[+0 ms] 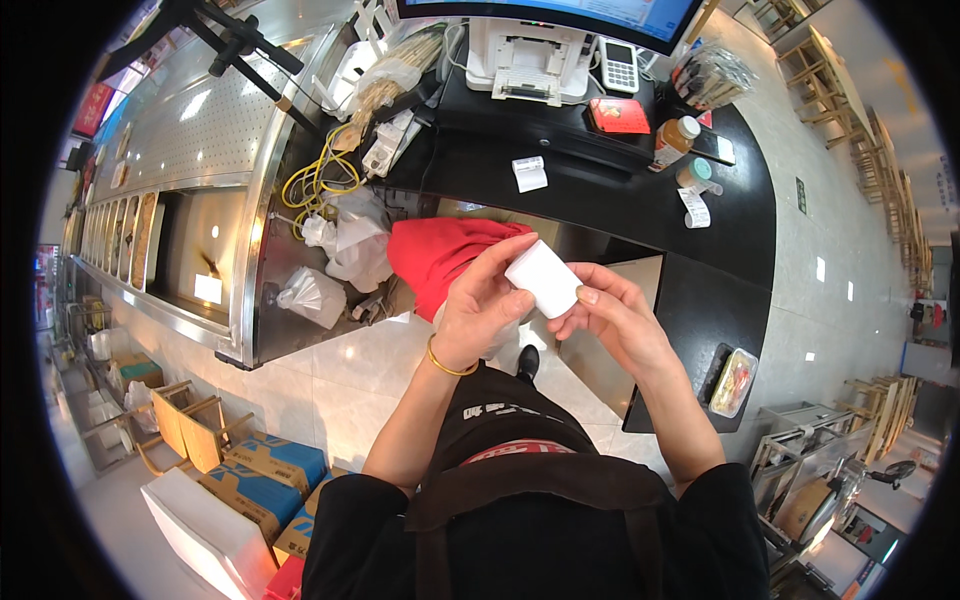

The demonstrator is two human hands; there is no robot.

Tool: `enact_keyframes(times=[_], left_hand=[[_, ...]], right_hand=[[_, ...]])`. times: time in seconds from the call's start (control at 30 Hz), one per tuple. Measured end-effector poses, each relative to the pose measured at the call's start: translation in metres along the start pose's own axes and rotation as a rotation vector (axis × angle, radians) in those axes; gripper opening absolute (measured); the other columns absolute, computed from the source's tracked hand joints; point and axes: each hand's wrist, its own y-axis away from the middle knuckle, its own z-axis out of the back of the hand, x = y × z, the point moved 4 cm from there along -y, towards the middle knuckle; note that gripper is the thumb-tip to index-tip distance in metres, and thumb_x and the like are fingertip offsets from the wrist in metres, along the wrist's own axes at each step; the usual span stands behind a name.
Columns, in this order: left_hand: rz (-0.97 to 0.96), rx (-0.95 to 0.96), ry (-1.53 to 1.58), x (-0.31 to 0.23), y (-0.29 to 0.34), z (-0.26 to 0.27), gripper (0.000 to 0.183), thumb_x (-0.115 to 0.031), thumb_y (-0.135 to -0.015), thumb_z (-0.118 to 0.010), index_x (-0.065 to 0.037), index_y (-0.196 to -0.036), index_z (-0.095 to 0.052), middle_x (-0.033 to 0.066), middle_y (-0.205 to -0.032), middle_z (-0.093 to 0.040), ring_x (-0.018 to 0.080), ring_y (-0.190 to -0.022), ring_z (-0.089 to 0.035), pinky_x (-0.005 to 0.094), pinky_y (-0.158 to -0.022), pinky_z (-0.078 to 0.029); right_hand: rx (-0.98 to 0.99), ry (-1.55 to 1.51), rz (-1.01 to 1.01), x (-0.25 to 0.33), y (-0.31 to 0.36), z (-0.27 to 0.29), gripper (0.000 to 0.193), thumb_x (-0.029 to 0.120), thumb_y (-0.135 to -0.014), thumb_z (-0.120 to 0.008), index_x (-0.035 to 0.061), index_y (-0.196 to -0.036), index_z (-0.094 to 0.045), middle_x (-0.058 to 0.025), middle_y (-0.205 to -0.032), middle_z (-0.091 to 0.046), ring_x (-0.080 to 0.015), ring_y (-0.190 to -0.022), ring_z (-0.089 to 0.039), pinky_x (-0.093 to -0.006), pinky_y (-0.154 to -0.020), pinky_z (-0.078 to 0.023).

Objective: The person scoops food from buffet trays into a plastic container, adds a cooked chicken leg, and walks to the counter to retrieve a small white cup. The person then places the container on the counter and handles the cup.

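Note:
A white paper roll point(545, 279) is held in front of me between both hands, tilted, its smooth side toward me. My left hand point(487, 298), with a gold bangle at the wrist, grips its left end between thumb and fingers. From the right, my right hand point(615, 310) pinches the lower right edge with thumb and fingertips. Beyond the hands, a white printer point(527, 60) stands on the black counter point(470, 150), below a monitor point(560, 12). A curled slip of paper point(530, 174) lies on the counter. Behind my left hand is a red cloth point(440, 258).
On the counter's right are a card terminal point(619, 66), an orange-brown bottle point(673, 142), a small jar point(694, 174) and a packed food tray point(734, 382). White plastic bags point(350, 240) and a yellow cable point(318, 180) sit at left. Cardboard boxes point(262, 480) stand at lower left.

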Motion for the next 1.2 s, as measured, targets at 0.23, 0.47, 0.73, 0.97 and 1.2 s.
enact_keyframes(times=[0.23, 0.47, 0.73, 0.97, 1.2], left_hand=[[-0.040, 0.094, 0.066, -0.001, 0.007, -0.046, 0.057, -0.019, -0.086, -0.064, -0.002, -0.134, -0.040, 0.0166, -0.127, -0.052, 0.0218, -0.113, -0.053, 0.0351, -0.097, -0.041], [-0.034, 0.063, 0.053, 0.005, 0.013, -0.074, 0.055, -0.015, -0.085, -0.063, -0.001, -0.134, -0.041, 0.0132, -0.127, -0.051, 0.0197, -0.115, -0.050, 0.0344, -0.099, -0.039], [-0.026, -0.010, -0.009, 0.008, 0.016, -0.093, 0.054, -0.010, -0.083, -0.065, -0.001, -0.132, -0.043, 0.0088, -0.120, -0.052, 0.0177, -0.113, -0.050, 0.0328, -0.097, -0.039], [0.115, 0.070, 0.046, 0.012, 0.024, -0.099, 0.046, -0.011, -0.084, -0.067, -0.003, -0.121, -0.041, 0.0096, -0.115, -0.052, 0.0152, -0.105, -0.053, 0.0298, -0.086, -0.047], [0.173, 0.030, 0.059, 0.010, 0.026, -0.102, 0.064, -0.011, -0.081, -0.069, -0.002, -0.135, -0.036, 0.0123, -0.125, -0.049, 0.0210, -0.111, -0.052, 0.0334, -0.091, -0.046]], right_hand=[[0.145, -0.347, -0.058, -0.007, 0.038, 0.009, 0.047, 0.035, -0.097, -0.039, -0.0039, -0.122, -0.048, -0.0218, -0.099, -0.064, -0.0237, -0.075, -0.065, -0.0332, -0.069, -0.054], [0.202, -0.404, -0.098, -0.005, 0.068, 0.021, 0.049, 0.037, -0.100, -0.033, -0.0032, -0.123, -0.049, -0.0235, -0.100, -0.064, -0.0258, -0.077, -0.066, -0.0349, -0.069, -0.054], [-0.123, -0.002, 0.133, 0.015, 0.091, 0.027, 0.036, 0.021, -0.095, -0.052, -0.0034, -0.122, -0.049, -0.0158, -0.100, -0.064, -0.0212, -0.082, -0.065, -0.0310, -0.069, -0.054], [-0.222, 0.207, 0.177, 0.032, 0.089, 0.040, 0.034, 0.017, -0.092, -0.058, -0.0028, -0.119, -0.054, -0.0069, -0.093, -0.063, -0.0107, -0.076, -0.060, -0.0259, -0.068, -0.052], [-0.279, 0.333, 0.230, 0.042, 0.090, 0.032, 0.031, 0.012, -0.088, -0.062, 0.0005, -0.117, -0.058, -0.0043, -0.094, -0.063, -0.0091, -0.082, -0.058, -0.0242, -0.071, -0.049]])
